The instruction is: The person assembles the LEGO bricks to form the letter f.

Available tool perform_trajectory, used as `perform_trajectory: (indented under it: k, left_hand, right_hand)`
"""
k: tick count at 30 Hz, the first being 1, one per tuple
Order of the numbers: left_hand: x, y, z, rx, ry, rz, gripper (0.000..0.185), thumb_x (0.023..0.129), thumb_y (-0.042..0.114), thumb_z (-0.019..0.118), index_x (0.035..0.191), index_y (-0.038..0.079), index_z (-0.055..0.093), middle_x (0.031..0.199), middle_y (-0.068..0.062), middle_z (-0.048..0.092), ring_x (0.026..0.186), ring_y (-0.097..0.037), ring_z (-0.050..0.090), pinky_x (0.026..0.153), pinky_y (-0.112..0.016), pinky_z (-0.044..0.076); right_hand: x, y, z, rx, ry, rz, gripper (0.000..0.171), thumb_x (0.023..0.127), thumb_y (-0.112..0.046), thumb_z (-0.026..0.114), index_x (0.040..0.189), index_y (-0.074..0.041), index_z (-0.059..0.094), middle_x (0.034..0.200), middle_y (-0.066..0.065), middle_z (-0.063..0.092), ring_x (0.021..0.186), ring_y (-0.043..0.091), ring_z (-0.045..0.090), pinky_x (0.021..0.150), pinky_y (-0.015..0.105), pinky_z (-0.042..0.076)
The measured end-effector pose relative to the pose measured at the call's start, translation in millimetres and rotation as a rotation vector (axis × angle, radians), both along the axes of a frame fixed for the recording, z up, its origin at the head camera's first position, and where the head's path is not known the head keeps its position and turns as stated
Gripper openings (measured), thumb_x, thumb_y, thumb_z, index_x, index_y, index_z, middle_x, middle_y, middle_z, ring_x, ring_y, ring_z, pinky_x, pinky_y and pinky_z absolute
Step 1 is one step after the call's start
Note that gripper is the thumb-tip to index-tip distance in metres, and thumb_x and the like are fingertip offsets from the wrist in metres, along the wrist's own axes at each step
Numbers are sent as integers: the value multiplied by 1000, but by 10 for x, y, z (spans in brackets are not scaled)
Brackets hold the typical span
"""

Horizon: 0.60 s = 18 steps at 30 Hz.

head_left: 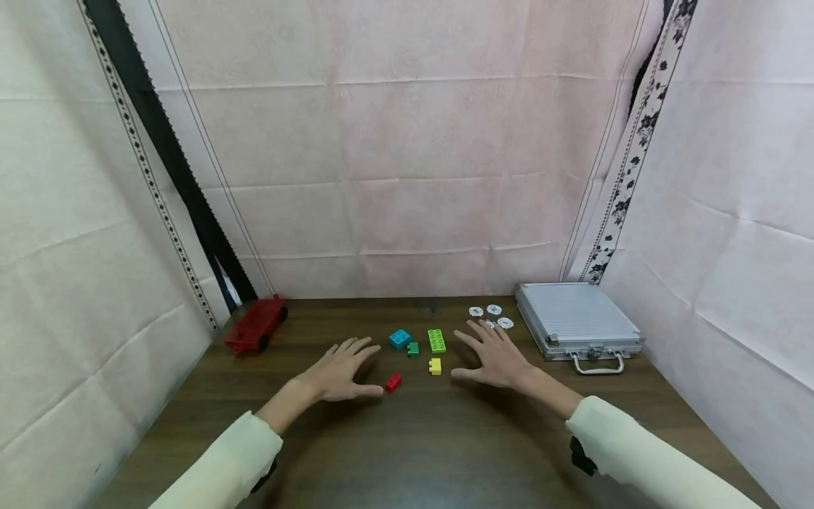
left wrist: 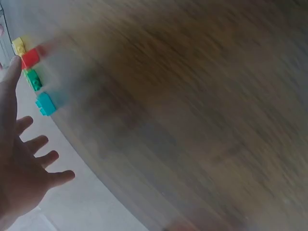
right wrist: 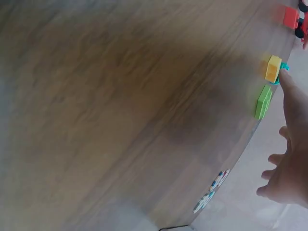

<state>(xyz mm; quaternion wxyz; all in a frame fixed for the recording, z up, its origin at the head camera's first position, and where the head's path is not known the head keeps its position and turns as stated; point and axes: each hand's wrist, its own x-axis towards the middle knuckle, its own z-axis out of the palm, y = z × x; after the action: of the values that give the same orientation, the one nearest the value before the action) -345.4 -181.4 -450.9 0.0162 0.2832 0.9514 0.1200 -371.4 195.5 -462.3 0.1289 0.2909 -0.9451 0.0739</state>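
Note:
Both hands lie flat with spread fingers on the dark wooden table [head_left: 420,438]. My left hand [head_left: 343,369] is open, its thumb tip close to a small red brick [head_left: 393,382]. My right hand [head_left: 492,355] is open too, its thumb pointing toward a small yellow brick [head_left: 435,365]. Between the hands lie a light green long brick [head_left: 436,340], a small dark green brick [head_left: 413,348] and a blue brick [head_left: 400,338]. The left wrist view shows the left hand [left wrist: 21,163] beside the red brick [left wrist: 30,58] and blue brick [left wrist: 45,103]. Neither hand holds anything.
A silver metal case [head_left: 575,326] with a handle lies closed at the back right. Several white round chips [head_left: 491,315] lie next to it, by my right fingertips. A red toy wagon [head_left: 256,324] stands at the back left. Cloth walls surround the table.

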Motion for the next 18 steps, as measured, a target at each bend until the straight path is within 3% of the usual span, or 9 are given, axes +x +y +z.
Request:
perform_trajectory:
  k: [6,12,18]
  left_hand:
    - [-4,94,7,124,-62,-105,76,96,51,72,158,14,45,165,-13,35,152,-38,29,115,-65,30]
    - [-36,167,-26,221,-135,-195,58,98,31,75,148,7,56,152,-8,54,144,-31,43,114,-55,38]
    - [-75,261,-62,254,-178,-195,47,96,20,78,140,7,65,140,-6,65,133,-26,57,109,-48,45]
  right_hand:
    - [0,-150,21,-10,-51,46,82,91,-63,71,154,-15,51,153,20,51,141,43,45,115,68,28]
    - [-26,-308,-26,-48,-92,111,69,93,-53,75,143,-8,63,137,19,64,126,37,61,104,57,48]
    - [-41,-451,-63,-64,-160,111,54,94,-46,77,135,-12,70,131,14,68,120,31,65,94,49,56]
